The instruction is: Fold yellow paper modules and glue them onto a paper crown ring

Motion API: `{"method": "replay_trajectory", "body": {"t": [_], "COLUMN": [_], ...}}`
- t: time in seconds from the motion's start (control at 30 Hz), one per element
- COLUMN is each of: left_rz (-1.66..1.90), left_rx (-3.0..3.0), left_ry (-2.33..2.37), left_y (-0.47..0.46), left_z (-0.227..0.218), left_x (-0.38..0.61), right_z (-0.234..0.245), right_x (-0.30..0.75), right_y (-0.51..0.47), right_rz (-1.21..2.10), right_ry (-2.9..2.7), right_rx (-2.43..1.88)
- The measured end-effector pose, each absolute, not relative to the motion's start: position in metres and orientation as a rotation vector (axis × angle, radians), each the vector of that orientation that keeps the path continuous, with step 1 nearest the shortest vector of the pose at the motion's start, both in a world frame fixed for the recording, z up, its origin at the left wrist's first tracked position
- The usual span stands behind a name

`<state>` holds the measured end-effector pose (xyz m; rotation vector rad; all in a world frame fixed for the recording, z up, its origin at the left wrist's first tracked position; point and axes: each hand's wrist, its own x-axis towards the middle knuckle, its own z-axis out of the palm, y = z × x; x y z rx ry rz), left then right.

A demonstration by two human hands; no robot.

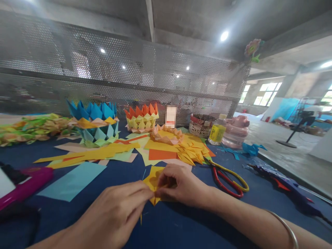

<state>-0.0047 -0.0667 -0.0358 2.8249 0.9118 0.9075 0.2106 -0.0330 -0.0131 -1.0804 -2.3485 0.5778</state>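
A yellow piece of folded paper (150,177) lies on the dark blue tabletop, between my hands. My left hand (118,207) presses its joined fingertips on the paper's left side. From the right, my right hand (181,183) pinches the paper with thumb and curled fingers, hiding part of it. Just beyond my right hand is a pile of folded yellow paper points (193,152). Red and yellow handled scissors (228,181) rest right of it. A flat light blue paper sheet (74,181) lies to the left.
Behind the loose paper stand a blue paper crown (97,129), an orange and yellow crown (141,117) and a peach ring (168,135). At right are a yellow-labelled bottle (218,129), a pink jug (236,131) and a dark glue gun (287,188). A magenta tool (38,178) sits at left.
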Motion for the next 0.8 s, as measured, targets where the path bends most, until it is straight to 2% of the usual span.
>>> {"method": "replay_trajectory", "body": {"t": [0.3, 0.8], "left_rz": [0.745, 0.681], "left_rx": [2.487, 2.456], "left_ry": [1.077, 1.252], "left_y": [-0.05, -0.047], "left_z": [-0.027, -0.017], "left_x": [0.007, 0.016], "right_z": [-0.011, -0.012], "right_x": [0.21, 0.211], "right_y": [-0.036, -0.034], "right_rz": [0.469, 0.459], "right_ry": [-2.365, -2.415], "right_rx": [-1.123, -1.069]}}
